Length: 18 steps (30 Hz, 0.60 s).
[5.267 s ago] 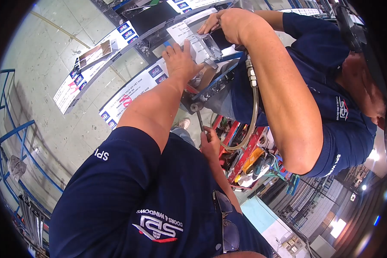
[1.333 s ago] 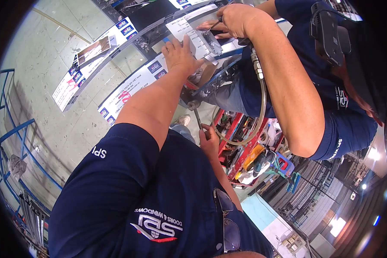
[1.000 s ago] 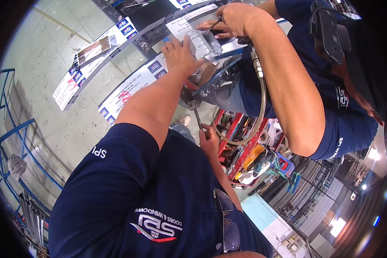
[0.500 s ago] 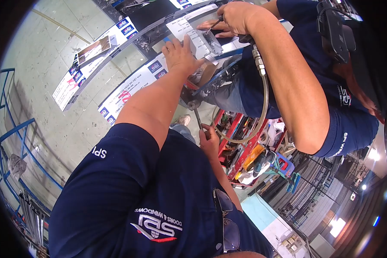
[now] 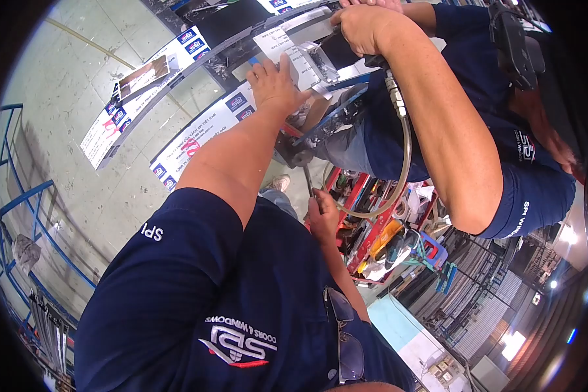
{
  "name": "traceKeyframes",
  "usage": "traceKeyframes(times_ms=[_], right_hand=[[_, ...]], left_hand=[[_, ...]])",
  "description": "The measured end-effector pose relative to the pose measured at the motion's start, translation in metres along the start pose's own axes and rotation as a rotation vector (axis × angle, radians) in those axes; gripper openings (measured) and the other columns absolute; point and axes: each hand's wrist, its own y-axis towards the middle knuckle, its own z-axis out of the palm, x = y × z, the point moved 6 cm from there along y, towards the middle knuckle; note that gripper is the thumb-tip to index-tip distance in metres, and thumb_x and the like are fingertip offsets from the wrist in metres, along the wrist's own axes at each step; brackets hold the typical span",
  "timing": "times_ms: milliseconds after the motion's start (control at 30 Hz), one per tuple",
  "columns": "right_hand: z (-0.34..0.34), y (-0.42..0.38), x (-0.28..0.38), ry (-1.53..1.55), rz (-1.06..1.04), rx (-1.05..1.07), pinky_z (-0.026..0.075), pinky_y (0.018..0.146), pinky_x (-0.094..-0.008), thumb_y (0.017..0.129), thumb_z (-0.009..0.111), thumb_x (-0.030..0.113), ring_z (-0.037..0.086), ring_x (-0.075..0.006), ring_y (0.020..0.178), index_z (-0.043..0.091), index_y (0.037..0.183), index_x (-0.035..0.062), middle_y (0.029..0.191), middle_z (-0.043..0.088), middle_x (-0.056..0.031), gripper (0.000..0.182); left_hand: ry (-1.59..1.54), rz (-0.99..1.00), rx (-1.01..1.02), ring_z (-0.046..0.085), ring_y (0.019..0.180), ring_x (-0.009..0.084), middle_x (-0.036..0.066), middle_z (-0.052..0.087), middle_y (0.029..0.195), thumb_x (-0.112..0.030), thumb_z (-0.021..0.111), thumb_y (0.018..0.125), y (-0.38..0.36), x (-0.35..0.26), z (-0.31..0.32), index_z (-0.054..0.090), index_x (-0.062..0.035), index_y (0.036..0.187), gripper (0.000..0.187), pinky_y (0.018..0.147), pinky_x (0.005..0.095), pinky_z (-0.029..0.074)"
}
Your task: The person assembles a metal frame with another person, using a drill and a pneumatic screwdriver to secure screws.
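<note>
Profile [image 5: 299, 66] wrapped in printed white film lies far from us in the scene, under our left hand [image 5: 274, 86]; we judge it stiff and fairly light, its wrapping slick and easily scuffed, best held by the long edges; our left arm stretches far, palm down, fingers spread, resting on the piece rather than clasping it; our right hand [image 5: 323, 214] sits nearer and lower, fingers curled around a metal rod [image 5: 309, 178] that runs to a round hub [image 5: 301, 159]; we expect that bar to be rigid and smooth, best gripped toward its near end; a co-worker's hand [image 5: 369, 29] is far right.
</note>
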Motion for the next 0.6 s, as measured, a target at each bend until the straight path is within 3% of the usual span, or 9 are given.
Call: traceKeyframes(times_ms=[200,367,600], right_hand=[[-0.009,0.037,0.048,0.143,-0.141,-0.065,0.034,0.059,-0.0198,0.099,0.065,0.005,0.044,-0.0008,0.066,0.065,0.123,0.0013,0.075,0.051,0.0089,0.024],[0.001,0.082,0.101,0.102,-0.192,-0.040,0.040,0.064,-0.0190,0.099,0.065,0.004,0.052,-0.0023,0.071,0.065,0.123,0.0009,0.083,0.065,0.0035,0.024],[0.011,0.125,0.132,0.038,-0.209,-0.018,0.046,0.066,-0.0223,0.098,0.065,0.005,0.057,-0.0049,0.073,0.066,0.121,0.0010,0.085,0.069,-0.0013,0.023]], left_hand=[[-0.006,0.009,-0.016,0.039,0.135,0.0386,0.018,0.047,0.137,-0.068,0.079,0.071,-0.001,0.001,0.002,0.035,-0.0197,0.155,0.107,0.108,0.0524,0.026],[-0.032,0.018,-0.041,0.039,0.132,0.0393,0.019,0.049,0.135,-0.063,0.079,0.071,0.000,0.002,0.006,0.037,-0.0151,0.154,0.104,0.112,0.0546,0.022],[-0.017,0.011,-0.046,0.040,0.132,0.0386,0.019,0.049,0.137,-0.064,0.080,0.069,-0.001,0.001,0.003,0.038,-0.0171,0.153,0.105,0.110,0.0536,0.024]])
